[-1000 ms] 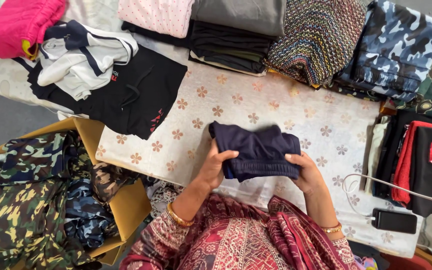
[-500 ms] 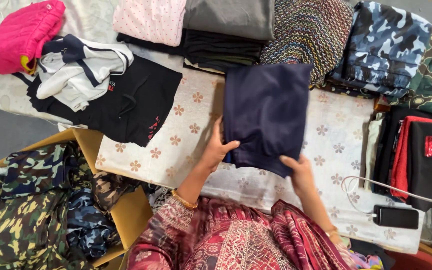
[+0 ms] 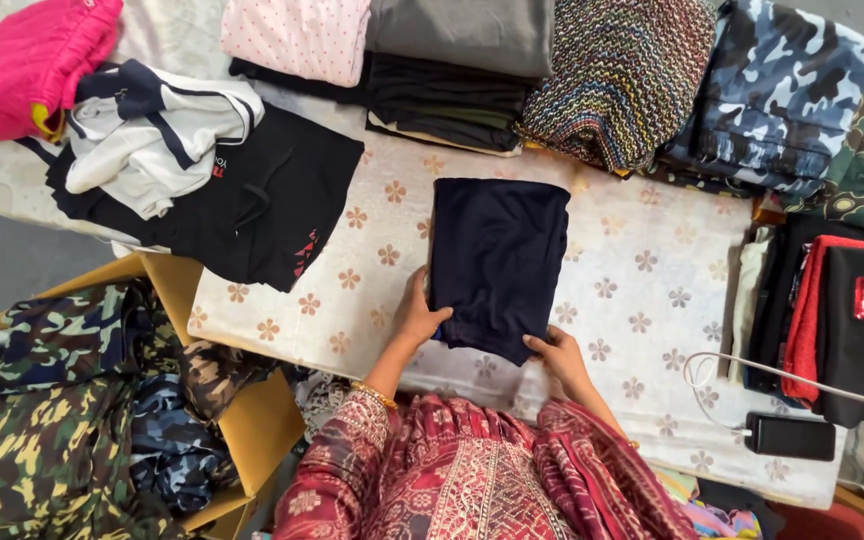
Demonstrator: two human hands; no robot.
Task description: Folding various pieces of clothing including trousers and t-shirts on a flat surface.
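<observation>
A dark navy garment (image 3: 497, 260) lies flat as a long rectangle on the white flowered cloth (image 3: 632, 300). My left hand (image 3: 419, 315) pinches its near left edge, thumb on top. At the garment's near right corner my right hand (image 3: 559, 355) grips the hem. Both wrists carry gold bangles, and my patterned maroon sleeves (image 3: 472, 470) fill the bottom of the view.
Folded clothes line the far edge: pink dotted (image 3: 297, 35), grey and black stack (image 3: 457, 70), knitted multicolour (image 3: 622, 75), blue camouflage (image 3: 787, 95). A black shirt under a white and navy top (image 3: 157, 135) lies left. A cardboard box (image 3: 252, 425) of camouflage clothes stands near left. A phone (image 3: 790, 436) with cable lies right.
The navy garment, bunched between my hands a second ago, was flipped open away from me and now lies spread flat. Both hands stay at its near edge.
</observation>
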